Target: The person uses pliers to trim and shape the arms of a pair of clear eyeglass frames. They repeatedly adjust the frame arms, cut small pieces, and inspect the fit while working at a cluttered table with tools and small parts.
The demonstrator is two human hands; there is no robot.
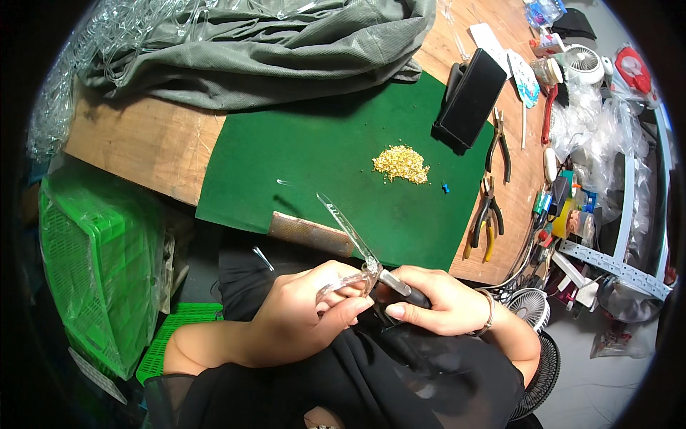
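My left hand (pixel 304 311) is closed round a clear plastic eyeglass frame (pixel 349 236), close to my lap. One long clear arm of the frame points up over the mat edge. My right hand (pixel 443 304) grips a pliers-like tool (pixel 397 284) with a metal head and dark handle. The tool's tip meets the frame at its corner; my fingers partly hide the contact. Past the hands, a pile of tiny gold-coloured parts (pixel 401 164) lies on the green mat (pixel 307 150). A brownish, rough-faced block (pixel 311 234) sits at the mat's near edge.
Two pairs of pliers (pixel 489 214) lie right of the mat, near a black phone (pixel 471 100) on a stand and a small blue piece (pixel 446 189). Grey cloth (pixel 286 57) and many clear frames (pixel 50 114) cover the far left. A green crate (pixel 100 264) stands left.
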